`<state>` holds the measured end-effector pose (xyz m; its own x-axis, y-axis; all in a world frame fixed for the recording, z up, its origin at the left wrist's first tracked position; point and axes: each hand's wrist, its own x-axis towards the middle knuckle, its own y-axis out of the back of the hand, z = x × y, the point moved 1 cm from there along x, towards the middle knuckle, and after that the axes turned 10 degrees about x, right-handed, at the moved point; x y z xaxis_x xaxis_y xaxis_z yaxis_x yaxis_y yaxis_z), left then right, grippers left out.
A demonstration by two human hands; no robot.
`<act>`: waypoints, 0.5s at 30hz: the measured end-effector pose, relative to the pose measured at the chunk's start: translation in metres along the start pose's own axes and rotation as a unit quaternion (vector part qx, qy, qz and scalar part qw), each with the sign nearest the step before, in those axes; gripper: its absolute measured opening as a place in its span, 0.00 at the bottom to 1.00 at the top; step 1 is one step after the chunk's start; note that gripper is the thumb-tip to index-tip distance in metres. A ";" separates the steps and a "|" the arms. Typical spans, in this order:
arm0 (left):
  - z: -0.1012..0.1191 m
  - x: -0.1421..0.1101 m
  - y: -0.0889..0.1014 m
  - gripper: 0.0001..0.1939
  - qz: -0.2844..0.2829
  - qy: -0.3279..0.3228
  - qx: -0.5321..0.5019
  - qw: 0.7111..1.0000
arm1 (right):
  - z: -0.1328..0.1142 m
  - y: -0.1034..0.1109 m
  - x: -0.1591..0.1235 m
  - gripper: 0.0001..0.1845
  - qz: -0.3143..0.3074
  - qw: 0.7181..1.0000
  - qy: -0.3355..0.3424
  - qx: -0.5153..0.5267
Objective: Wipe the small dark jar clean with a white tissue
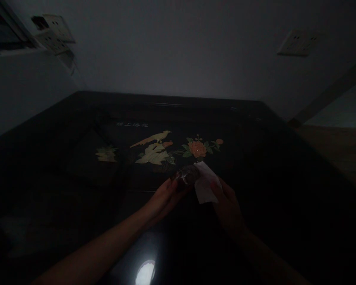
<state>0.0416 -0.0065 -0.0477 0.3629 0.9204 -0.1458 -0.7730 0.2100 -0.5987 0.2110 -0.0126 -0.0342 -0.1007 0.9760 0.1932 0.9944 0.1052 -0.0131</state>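
Note:
In the head view, my left hand (164, 196) is closed around a dark, shiny, rounded object (187, 175), which looks glassy or glossy; the dim light hides its exact kind. My right hand (229, 206) pinches a white tissue (206, 185) between thumb and fingers. The tissue's left edge meets the right side of the dark object. Both hands are above a glossy black tabletop (154, 107), close together near the middle of the view.
A bird decoration (154, 152) and a peony decoration (198, 148) adorn the black surface, with white characters at their left. Behind stands a pale wall with a right socket plate (296, 42) and left sockets (55, 37). A bright reflection shows at the bottom.

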 end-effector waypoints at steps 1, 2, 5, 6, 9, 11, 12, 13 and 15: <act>0.000 0.001 0.001 0.27 0.003 -0.006 0.004 1.000 | -0.001 0.000 0.000 0.21 -0.005 1.000 -0.001 0.004; 0.000 0.001 0.002 0.27 0.005 -0.010 0.007 1.000 | -0.001 0.000 0.000 0.21 -0.010 1.000 -0.004 0.007; -0.001 0.002 0.006 0.29 0.011 -0.019 0.005 1.000 | -0.003 0.000 -0.002 0.21 -0.021 1.000 0.000 0.004; -0.002 0.002 0.008 0.30 0.014 -0.017 0.005 1.000 | -0.004 0.001 -0.002 0.21 -0.024 1.000 0.010 -0.003; -0.002 0.001 0.009 0.33 0.025 0.002 0.015 1.000 | -0.005 0.002 -0.003 0.21 -0.043 0.996 0.069 -0.044; -0.001 0.000 0.008 0.35 0.026 0.012 0.020 0.999 | -0.005 0.002 -0.002 0.22 -0.067 0.989 0.107 -0.075; 0.000 -0.001 0.007 0.36 0.025 0.014 0.022 0.999 | -0.004 0.002 -0.002 0.23 -0.081 0.985 0.121 -0.088; 0.001 -0.001 0.006 0.36 0.024 0.014 0.022 0.999 | -0.004 0.002 -0.002 0.23 -0.095 0.982 0.132 -0.100; 0.003 -0.002 0.003 0.36 0.024 0.013 0.026 0.999 | -0.003 0.002 -0.003 0.25 -0.118 0.974 0.151 -0.124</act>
<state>0.0368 -0.0068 -0.0473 0.3368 0.9214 -0.1939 -0.8159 0.1828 -0.5485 0.2135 -0.0154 -0.0318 -0.3505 0.8260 0.4415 0.9257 0.2339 0.2974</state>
